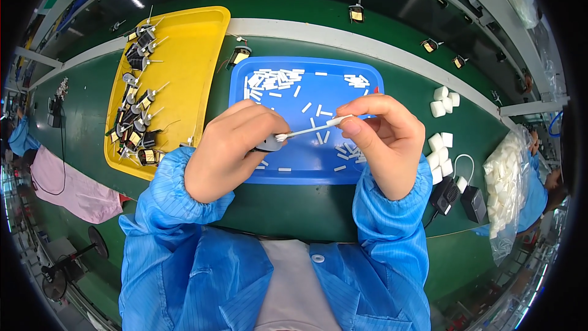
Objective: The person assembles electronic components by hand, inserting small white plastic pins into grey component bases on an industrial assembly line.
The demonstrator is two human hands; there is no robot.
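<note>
My left hand (229, 144) is closed around a small motor-like part. Its grey round end (269, 144) and a white fitting peek out past the fingers, while the rest is hidden in the palm. From it a thin pale shaft (309, 130) points right and slightly up. Between thumb and forefinger, my right hand (392, 141) pinches a small white sleeve-like piece (338, 121) at the shaft's far end. Both hands are above a blue tray (306, 178) where many short white pieces (275, 78) lie, heaped at the far left and scattered elsewhere.
At left, a yellow tray (184, 55) holds several black parts with shafts. Another such part (239, 56) lies between the trays. White foam-like blocks (438, 153), a black device (445, 196) and a bag of white blocks (505, 190) are at right. More parts (356, 12) lie beyond the pale rail.
</note>
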